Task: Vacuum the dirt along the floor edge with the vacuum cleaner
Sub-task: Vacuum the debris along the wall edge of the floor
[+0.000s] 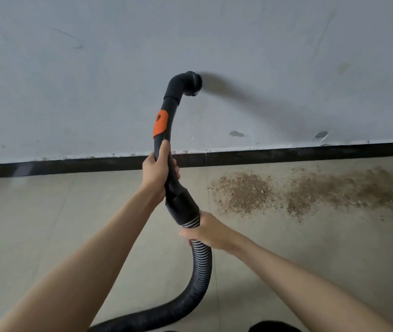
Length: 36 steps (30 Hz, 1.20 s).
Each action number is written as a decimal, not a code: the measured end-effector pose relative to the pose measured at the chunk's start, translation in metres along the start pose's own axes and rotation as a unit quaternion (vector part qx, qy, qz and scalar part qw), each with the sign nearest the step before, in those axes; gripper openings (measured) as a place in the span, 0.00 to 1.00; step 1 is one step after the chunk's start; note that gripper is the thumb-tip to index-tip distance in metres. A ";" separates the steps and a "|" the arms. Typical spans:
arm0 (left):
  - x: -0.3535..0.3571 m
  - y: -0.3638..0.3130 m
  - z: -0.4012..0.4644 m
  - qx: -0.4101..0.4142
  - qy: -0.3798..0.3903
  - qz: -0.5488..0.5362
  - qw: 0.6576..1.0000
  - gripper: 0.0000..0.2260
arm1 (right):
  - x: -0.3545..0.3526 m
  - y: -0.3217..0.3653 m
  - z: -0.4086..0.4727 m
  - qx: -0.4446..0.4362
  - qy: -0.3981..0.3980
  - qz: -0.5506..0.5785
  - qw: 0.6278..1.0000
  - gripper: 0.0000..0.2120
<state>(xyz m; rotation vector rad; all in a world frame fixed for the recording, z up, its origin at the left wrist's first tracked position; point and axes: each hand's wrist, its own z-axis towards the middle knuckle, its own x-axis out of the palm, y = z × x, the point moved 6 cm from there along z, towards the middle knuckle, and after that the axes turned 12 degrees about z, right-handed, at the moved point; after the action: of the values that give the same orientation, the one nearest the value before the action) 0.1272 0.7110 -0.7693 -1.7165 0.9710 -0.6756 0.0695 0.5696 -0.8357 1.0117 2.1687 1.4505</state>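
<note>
Left hand (155,172) wrapped round curved black vacuum handle (166,130) below orange slider (160,124); right hand (208,231) gripping ribbed hose (201,257) just under the cuff. Nozzle (192,83) raised in front of grey wall (71,68), well above black skirting (286,154). Brown dirt (298,191) scattered on tiled floor (47,224) to the right, near skirting.

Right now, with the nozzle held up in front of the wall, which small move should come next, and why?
Probably lower the nozzle down and to the right, onto the dirt. The left hand holds the wand and the right hand holds the hose, yet the brown dirt lies untouched on the floor beside the black baseboard.
</note>
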 end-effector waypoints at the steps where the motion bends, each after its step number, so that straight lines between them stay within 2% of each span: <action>1: -0.001 0.008 0.009 -0.017 0.026 -0.021 0.999 0.14 | 0.001 -0.004 0.006 0.019 0.015 0.007 1.000 0.09; 5: 0.013 0.057 0.032 -0.058 0.105 -0.042 0.992 0.14 | -0.011 -0.038 0.024 0.068 0.070 0.068 0.993 0.08; 8: 0.034 0.100 0.038 -0.049 0.111 -0.012 0.993 0.14 | -0.024 -0.074 0.032 0.057 0.072 0.115 0.989 0.07; 12: 0.049 0.155 0.039 -0.041 0.087 0.008 0.995 0.14 | -0.052 -0.113 0.043 0.022 -0.039 0.114 0.992 0.14; 20: 0.028 0.241 0.035 -0.193 0.035 -0.004 0.981 0.19 | -0.037 -0.156 0.043 0.034 -0.146 0.008 0.989 0.22; 25: 0.040 0.256 0.046 -0.238 0.028 0.050 0.970 0.23 | -0.067 -0.159 0.053 0.044 -0.132 0.003 0.990 0.16; 30: 0.073 0.235 0.061 -0.218 0.101 0.205 0.949 0.22 | -0.125 -0.150 0.051 0.065 -0.114 0.060 0.989 0.16; 32: 0.094 0.230 0.059 -0.224 0.122 0.213 0.943 0.18 | -0.147 -0.150 0.045 0.077 -0.099 0.069 0.990 0.18; 36: 0.132 0.237 0.047 -0.230 0.108 0.193 0.948 0.15 | -0.185 -0.160 0.032 0.085 -0.108 0.054 0.989 0.14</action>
<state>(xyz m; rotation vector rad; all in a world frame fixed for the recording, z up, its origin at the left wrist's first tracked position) 0.1650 0.5820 -1.0095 -1.7887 1.6708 -0.3994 0.1580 0.4218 -1.0128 1.3002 2.1335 1.1525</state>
